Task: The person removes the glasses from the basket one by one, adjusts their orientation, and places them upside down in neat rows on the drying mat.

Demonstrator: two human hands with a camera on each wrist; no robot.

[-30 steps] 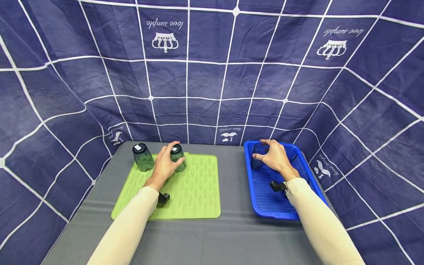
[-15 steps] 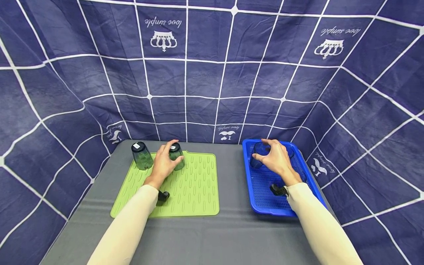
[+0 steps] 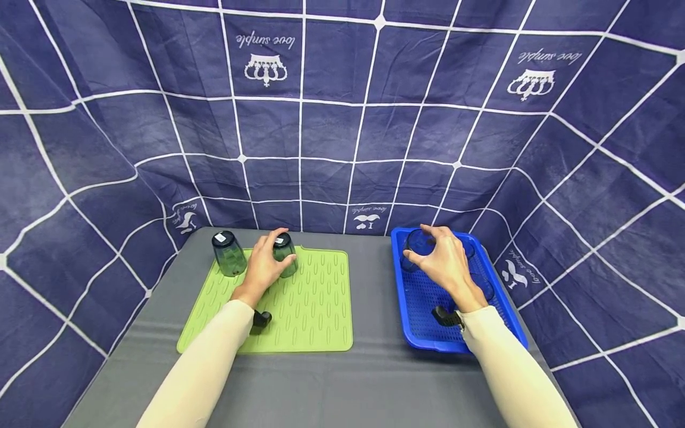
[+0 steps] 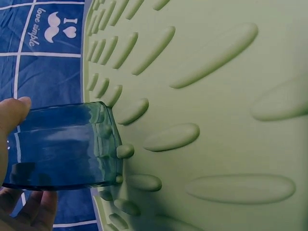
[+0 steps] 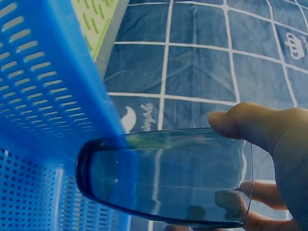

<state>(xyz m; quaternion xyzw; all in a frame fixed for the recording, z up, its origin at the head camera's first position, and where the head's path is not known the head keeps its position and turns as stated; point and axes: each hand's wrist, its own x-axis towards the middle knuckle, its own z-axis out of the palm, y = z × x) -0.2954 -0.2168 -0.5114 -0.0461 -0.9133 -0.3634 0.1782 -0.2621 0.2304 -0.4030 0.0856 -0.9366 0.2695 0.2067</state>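
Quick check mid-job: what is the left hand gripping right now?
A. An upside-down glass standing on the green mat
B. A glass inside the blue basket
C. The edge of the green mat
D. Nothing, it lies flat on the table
A: the left hand wraps round an upside-down glass whose rim sits on the green mat; the wrist view shows the same.

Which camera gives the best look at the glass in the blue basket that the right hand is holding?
The right wrist view: the glass fills it. In the head view it is small, half hidden behind the right hand. The left wrist view misses it.
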